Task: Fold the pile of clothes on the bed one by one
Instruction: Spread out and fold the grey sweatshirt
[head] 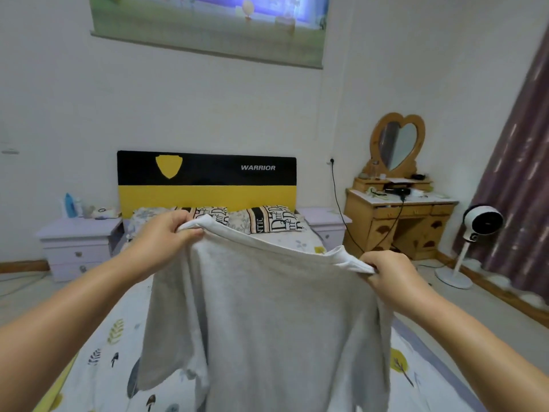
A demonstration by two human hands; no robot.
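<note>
Grey soft jersey t-shirt (267, 322) hanging limp above the bed (98, 361), white ribbed edge on top | left hand (162, 236) curling fingers, pinching the shirt's top left corner | right hand (392, 276) pinching its top right corner | bed sheet showing leaf and mushroom print | headboard (206, 182) flat, black-and-yellow

The black upper band of the headboard (206, 171) bore the white word "WARRIOR", right of a yellow shield emblem. Below the headboard, a striped pillow (274, 219) carried large black lettering, of which only "NTIC" was readable.
</note>
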